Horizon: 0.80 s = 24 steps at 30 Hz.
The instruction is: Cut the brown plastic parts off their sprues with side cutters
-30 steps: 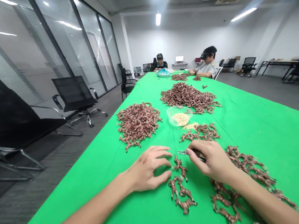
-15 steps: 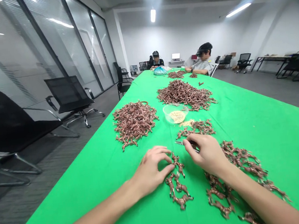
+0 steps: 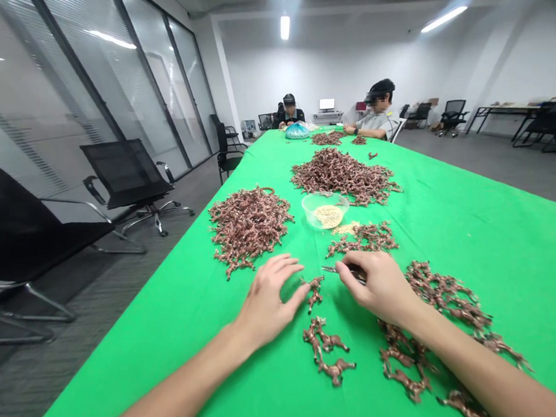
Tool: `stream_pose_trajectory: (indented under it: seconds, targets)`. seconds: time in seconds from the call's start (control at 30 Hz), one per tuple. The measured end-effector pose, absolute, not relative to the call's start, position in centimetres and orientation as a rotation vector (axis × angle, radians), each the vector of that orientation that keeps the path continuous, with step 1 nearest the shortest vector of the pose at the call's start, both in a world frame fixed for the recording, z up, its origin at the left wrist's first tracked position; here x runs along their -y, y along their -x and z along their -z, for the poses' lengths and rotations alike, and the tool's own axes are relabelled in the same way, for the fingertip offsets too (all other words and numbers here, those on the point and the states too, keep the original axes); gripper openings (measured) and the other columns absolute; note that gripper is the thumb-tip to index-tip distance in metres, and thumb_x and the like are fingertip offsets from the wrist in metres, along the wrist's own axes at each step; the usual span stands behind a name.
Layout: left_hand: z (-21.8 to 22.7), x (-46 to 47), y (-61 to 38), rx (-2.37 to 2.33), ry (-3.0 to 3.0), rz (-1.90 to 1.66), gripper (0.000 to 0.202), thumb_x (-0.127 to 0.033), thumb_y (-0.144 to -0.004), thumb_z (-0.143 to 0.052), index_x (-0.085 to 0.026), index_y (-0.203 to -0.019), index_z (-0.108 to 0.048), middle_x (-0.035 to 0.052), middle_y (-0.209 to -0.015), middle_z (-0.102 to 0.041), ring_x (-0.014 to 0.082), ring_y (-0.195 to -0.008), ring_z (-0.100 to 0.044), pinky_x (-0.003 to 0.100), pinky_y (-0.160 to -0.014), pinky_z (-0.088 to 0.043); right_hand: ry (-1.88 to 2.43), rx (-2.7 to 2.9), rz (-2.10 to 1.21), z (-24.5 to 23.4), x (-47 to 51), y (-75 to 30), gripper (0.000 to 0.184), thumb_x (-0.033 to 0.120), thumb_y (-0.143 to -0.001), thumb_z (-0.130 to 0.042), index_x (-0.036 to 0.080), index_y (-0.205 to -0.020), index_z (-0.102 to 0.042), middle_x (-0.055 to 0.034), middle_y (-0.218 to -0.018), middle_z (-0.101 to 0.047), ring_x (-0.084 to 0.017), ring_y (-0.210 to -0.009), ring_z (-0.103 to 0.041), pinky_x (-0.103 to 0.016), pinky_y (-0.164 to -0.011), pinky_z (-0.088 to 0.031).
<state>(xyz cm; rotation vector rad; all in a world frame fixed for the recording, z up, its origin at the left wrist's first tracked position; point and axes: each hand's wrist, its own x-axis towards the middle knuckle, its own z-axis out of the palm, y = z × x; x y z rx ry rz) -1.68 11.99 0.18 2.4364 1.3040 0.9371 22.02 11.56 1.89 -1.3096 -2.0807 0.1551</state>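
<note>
- Left hand (image 3: 269, 294): half open over the green-covered table (image 3: 506, 232), fingers spread and thumb apart from them; nothing shows in its grasp; it is on the side toward the table's left edge.
- Brown figure (image 3: 315, 291): a small animal shape lying by the left thumb's tip; whether they touch, I cannot tell.
- Right hand (image 3: 376, 281): curled closed around a metal-tipped tool (image 3: 330, 269); the slim tip points toward the left hand, just above the brown figure in view.
- Cluster of figures (image 3: 328, 351): lies nearer the wearer than the single one, between the two forearms; more figures (image 3: 443, 294) spread beside the right forearm, on the side toward the table's right edge.
- Left pile (image 3: 250, 227): near the table's left edge; a larger pile (image 3: 344, 176) sits farther toward the far edge; a clear bowl (image 3: 308, 217) of pale bits (image 3: 328, 215) stands between.
</note>
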Motion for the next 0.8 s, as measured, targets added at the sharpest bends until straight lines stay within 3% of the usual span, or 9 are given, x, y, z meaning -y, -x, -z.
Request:
stream_pose_trajectory:
  seconds: [0.13, 0.33, 0.8]
  targets:
    - [0.2, -12.0, 1.4, -1.262, -2.463, -0.824, 0.022, -0.038, -0.089, -0.065, -0.023, -0.104, -0.071, 0.0100, -0.134, -0.062, 0.0308, -0.135, -0.046, 0.058, -0.110, -0.036, 1.283, 2.143, -0.156, -1.9, -11.4, -21.8, 0.031, 0.035, -0.097, -0.047, 0.019, -0.073, -0.060, -0.0015, -0.064, -0.061, -0.016, -0.058, -0.054, -0.029, -0.060, -0.032]
    - [-0.7, -12.1, 1.6, -1.154, -2.326, -0.904, 0.012, -0.029, -0.093, -0.061, -0.022, -0.098, -0.068, 0.0076, -0.126, -0.066, 0.0242, -0.123, -0.056, 0.047, -0.107, -0.042, 1.234, 2.215, -0.158, -2.0, -11.1, -21.6, 0.028, 0.033, -0.097, -0.049, 0.019, -0.075, -0.060, -0.0016, -0.069, -0.062, -0.015, -0.062, -0.055, -0.028, -0.062, -0.034]
    - [-1.7, -11.4, 1.2, -1.105, -2.036, -1.002, 0.022, -0.036, -0.093, -0.061, -0.020, -0.104, -0.072, 0.0052, -0.103, -0.075, 0.0215, -0.096, -0.069, 0.038, -0.091, -0.053, 1.199, 2.213, -0.170, -2.0, -11.1, -21.6, 0.027, 0.033, -0.097, -0.049, 0.019, -0.079, -0.062, -0.0021, -0.071, -0.062, -0.016, -0.064, -0.056, -0.028, -0.063, -0.036]
